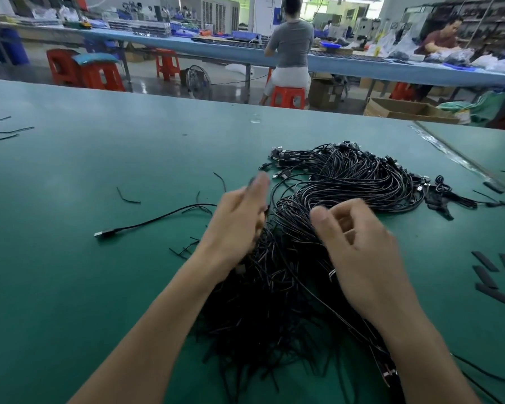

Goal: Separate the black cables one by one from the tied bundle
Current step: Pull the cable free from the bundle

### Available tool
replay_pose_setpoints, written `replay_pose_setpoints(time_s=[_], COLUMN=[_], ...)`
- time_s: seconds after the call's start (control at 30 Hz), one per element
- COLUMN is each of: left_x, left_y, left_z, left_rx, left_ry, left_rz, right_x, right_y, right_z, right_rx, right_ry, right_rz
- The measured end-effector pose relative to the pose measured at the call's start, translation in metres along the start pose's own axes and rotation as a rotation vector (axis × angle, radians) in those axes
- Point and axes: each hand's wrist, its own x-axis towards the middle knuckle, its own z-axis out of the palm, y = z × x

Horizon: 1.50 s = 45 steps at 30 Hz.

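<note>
On the green table [70, 176], straight ahead: a bundle [347, 182] of black cables, looped and thick at the far right, trailing down into a loose, tangled heap toward the near edge. Over that heap, both hands. Left hand [236, 228] at the bundle's left side, fingers mostly straight and pointing away, motion-blurred, a dark bit at the tips; gripping or not, impossible to tell. Right hand [365, 258] above the middle of the bundle, fingers curled inward, thumb raised toward the left hand, also blurred; grip on any cable not discernible. Left of the bundle, a single cable [158, 218] lying flat, plug [101, 234] at its outer end, the other end running in toward the left hand. Around it, short black scraps [127, 198] scattered on the table, more at the far-left edge. At the right, well apart from the bundle, flat black strips [485, 261] in a small group. Beyond the table, red stools [82, 71], a long blue bench [164, 43] loaded with trays, and a person [289, 45] seated at it, back turned.
</note>
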Motion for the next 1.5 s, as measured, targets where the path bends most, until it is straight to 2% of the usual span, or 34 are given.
replay_pose_setpoints(time_s=[0.07,0.13,0.2,0.3,0.53,0.7,0.83,1.0,1.17,1.33,1.5], left_x=[0.004,0.006,0.008,0.008,0.006,0.007,0.006,0.005,0.003,0.003,0.0], left_y=[-0.001,-0.003,-0.006,-0.009,-0.008,-0.008,-0.007,-0.006,-0.007,-0.006,-0.001], left_z=[-0.007,-0.007,-0.005,-0.003,-0.001,0.004,0.005,0.005,0.007,0.006,0.006], left_rx=[-0.179,-0.227,-0.187,-0.139,-0.148,-0.154,-0.093,-0.168,-0.207,-0.251,-0.23], left_ry=[0.042,0.061,0.099,0.127,0.147,0.148,0.135,0.143,0.172,0.113,0.069], left_rz=[-0.074,-0.09,-0.098,-0.102,-0.13,-0.157,-0.122,-0.059,-0.044,-0.09,-0.045], right_x=[-0.007,-0.015,-0.022,-0.027,-0.02,-0.016,-0.015,-0.011,-0.009,-0.009,-0.004], right_y=[-0.002,-0.003,-0.004,-0.006,-0.002,-0.001,-0.002,-0.003,-0.001,0.0,-0.002], right_z=[0.007,0.019,0.031,0.04,0.034,0.027,0.027,0.025,0.027,0.021,0.011], right_rx=[-0.168,-0.375,-0.51,-0.517,-0.358,-0.218,-0.058,0.19,0.214,0.132,0.329], right_ry=[-0.232,-0.441,-0.516,-0.457,-0.392,-0.282,-0.32,-0.334,-0.354,-0.292,-0.328], right_rz=[-0.02,-0.055,-0.078,-0.089,-0.027,-0.007,0.05,0.127,0.199,0.111,0.13])
